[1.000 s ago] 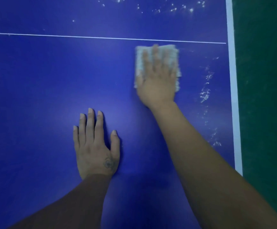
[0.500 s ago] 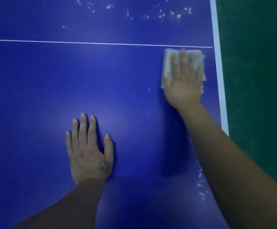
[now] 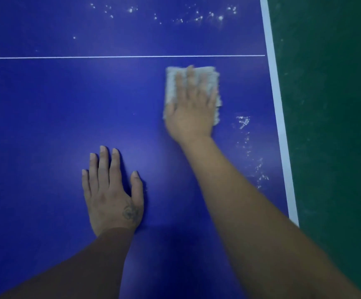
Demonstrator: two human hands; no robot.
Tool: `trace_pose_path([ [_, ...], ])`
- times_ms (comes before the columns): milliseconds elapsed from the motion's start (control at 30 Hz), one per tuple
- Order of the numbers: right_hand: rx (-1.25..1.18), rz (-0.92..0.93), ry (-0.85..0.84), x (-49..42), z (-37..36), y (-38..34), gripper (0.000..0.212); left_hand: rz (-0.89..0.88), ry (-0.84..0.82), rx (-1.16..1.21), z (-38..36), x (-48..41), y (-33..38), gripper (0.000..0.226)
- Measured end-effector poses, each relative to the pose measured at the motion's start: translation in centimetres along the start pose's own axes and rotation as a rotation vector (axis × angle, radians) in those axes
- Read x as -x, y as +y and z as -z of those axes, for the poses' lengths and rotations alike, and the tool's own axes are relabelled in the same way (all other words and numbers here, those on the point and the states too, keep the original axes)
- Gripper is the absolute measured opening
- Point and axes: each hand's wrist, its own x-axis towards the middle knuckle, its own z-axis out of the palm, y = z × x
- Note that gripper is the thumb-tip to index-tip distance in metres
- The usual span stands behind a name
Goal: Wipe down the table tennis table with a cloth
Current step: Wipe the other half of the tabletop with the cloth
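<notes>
The blue table tennis table [image 3: 45, 115] fills most of the view, with a thin white line running across it and a white stripe along its right edge. A folded pale cloth [image 3: 209, 76] lies flat on the table just below the thin line. My right hand [image 3: 191, 111] presses on the cloth with straight, spread fingers. My left hand [image 3: 112, 190] rests flat on the bare table nearer to me, fingers straight. White specks of dust [image 3: 243, 121] lie to the right of the cloth.
More white specks [image 3: 196, 17] are scattered on the table beyond the thin line. A trail of specks [image 3: 260, 171] runs along the white edge stripe [image 3: 281, 117]. Dark green floor [image 3: 330, 126] lies past the table's right edge.
My right hand slid the cloth right toward the edge stripe, then back left to its present spot. White specks now show to its right. My left hand stayed flat on the table.
</notes>
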Motion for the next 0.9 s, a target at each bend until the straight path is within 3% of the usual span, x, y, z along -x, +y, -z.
trace_pose_path([
  [133, 0.019, 0.309, -0.034, 4.3, -1.1, 0.3, 0.068, -0.008, 0.006, 0.004, 0.1, -0.1, 0.1, 0.066],
  [200, 0.155, 0.31, -0.061, 3.7, -0.6, 4.8, 0.068, -0.002, -0.002, 0.005, 0.2, -0.1, 0.2, 0.067],
  [267, 0.22, 0.123, -0.046, 1.9, 0.3, 10.4, 0.066, 0.006, -0.014, 0.004, 0.2, 0.0, 0.2, 0.067],
  [367, 0.034, -0.261, -0.008, 0.4, 2.7, 14.8, 0.066, 0.008, -0.018, 0.005, 0.2, 0.0, 0.2, 0.068],
  [433, -0.017, -0.314, 0.015, 0.8, 2.7, 13.4, 0.067, 0.003, -0.013, 0.007, 0.2, 0.0, 0.1, 0.067],
  [633, 0.038, 0.171, -0.012, 6.8, 0.3, 7.0, 0.067, 0.0, 0.005, 0.025, 0.3, 0.0, 0.2, 0.067],
  [700, 0.05, 0.209, -0.014, 7.1, 0.6, 9.1, 0.068, -0.002, 0.008, 0.024, 0.4, 0.0, 0.3, 0.067],
  [833, 0.05, -0.164, 0.0, 5.8, 2.1, 15.0, 0.064, 0.006, -0.005, 0.023, 0.5, 0.1, 0.4, 0.068],
  [900, 0.007, -0.325, 0.033, 5.8, 2.4, 14.5, 0.066, 0.006, -0.01, 0.024, 0.6, 0.1, 0.5, 0.068],
])
